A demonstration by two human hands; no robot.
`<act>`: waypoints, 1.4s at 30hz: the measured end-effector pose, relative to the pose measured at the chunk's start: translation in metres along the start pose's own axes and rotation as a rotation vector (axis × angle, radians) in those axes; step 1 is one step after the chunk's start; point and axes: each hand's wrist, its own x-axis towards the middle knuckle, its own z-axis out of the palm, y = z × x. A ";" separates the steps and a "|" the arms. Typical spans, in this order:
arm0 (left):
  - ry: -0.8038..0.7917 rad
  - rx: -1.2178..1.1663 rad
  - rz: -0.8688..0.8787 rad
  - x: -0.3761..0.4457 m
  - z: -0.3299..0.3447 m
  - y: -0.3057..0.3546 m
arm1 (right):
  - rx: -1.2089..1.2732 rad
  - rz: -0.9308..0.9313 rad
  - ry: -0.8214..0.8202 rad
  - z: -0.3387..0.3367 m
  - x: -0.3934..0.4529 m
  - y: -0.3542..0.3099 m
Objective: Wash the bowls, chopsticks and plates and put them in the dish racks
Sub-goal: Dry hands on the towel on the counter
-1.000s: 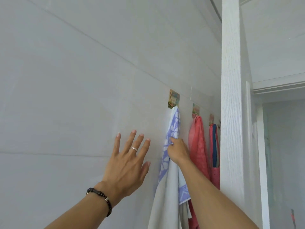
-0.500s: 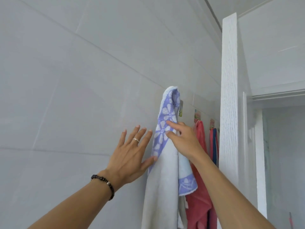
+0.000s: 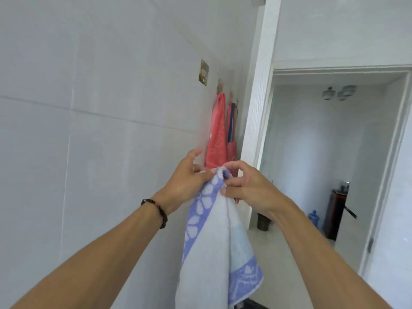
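Head view: at the left we see the pale tiled wall (image 3: 89,130), with a bare adhesive hook (image 3: 203,72) high on it. Our left hand (image 3: 186,181), a beaded bracelet (image 3: 156,210) at its wrist, holds the top of the blue-and-white flowered towel (image 3: 207,241), fingers partly spread. Our right hand (image 3: 249,188) pinches the towel's top fold. A red cloth (image 3: 217,134) hangs behind. At the right a doorway (image 3: 334,152) opens. No bowls, chopsticks or plates are in view.
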 end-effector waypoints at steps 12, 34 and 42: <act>-0.568 -0.019 0.194 -0.142 0.146 0.069 | -0.189 0.260 0.615 -0.070 -0.293 -0.040; -1.030 -0.162 0.445 -0.583 0.437 0.334 | -0.912 1.085 1.298 -0.056 -0.932 -0.268; -1.226 -0.289 0.645 -0.711 0.491 0.407 | -0.994 1.352 1.550 -0.003 -1.061 -0.397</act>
